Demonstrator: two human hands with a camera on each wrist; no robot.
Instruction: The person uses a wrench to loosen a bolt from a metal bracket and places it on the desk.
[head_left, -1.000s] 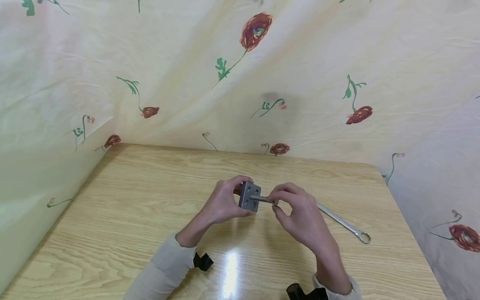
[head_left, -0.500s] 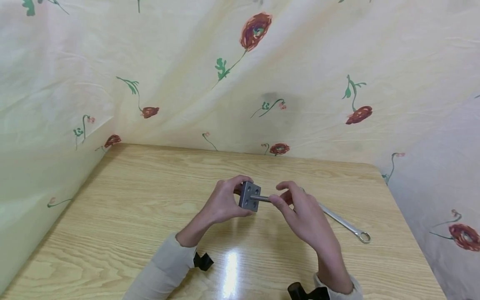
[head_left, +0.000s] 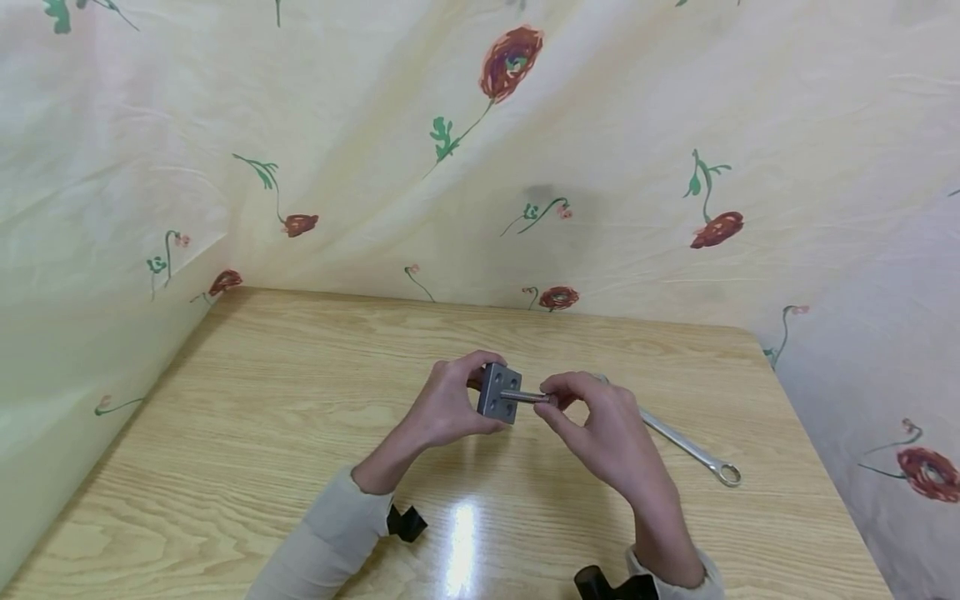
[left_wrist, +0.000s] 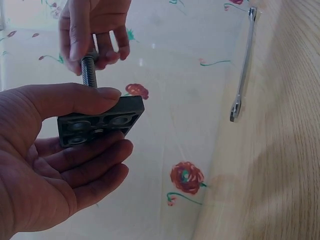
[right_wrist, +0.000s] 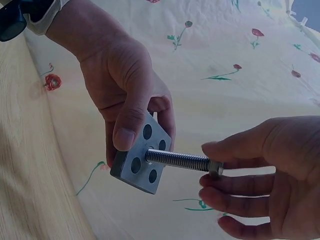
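Note:
My left hand [head_left: 448,402] grips a square grey metal plate [right_wrist: 145,162] by its edges, thumb on one side and fingers on the other. Holes sit near the plate's corners. A threaded bolt [right_wrist: 180,159] stands in the middle hole, its shank sticking out toward my right hand [head_left: 603,429]. Thumb and fingers of that hand pinch the hex head [right_wrist: 216,169] at the bolt's outer end. In the left wrist view the plate's underside [left_wrist: 100,125] shows, with the bolt's tip level with the centre hole.
A combination wrench [head_left: 690,446] lies on the wooden table [head_left: 300,375] to the right, its far end partly behind my right hand. Flower-patterned cloth [head_left: 360,167] hangs along the back and both sides of the table.
The right fingers lift off the bolt head, spread, then close on it again. The left hand and plate stay in place, and the wrench has not moved.

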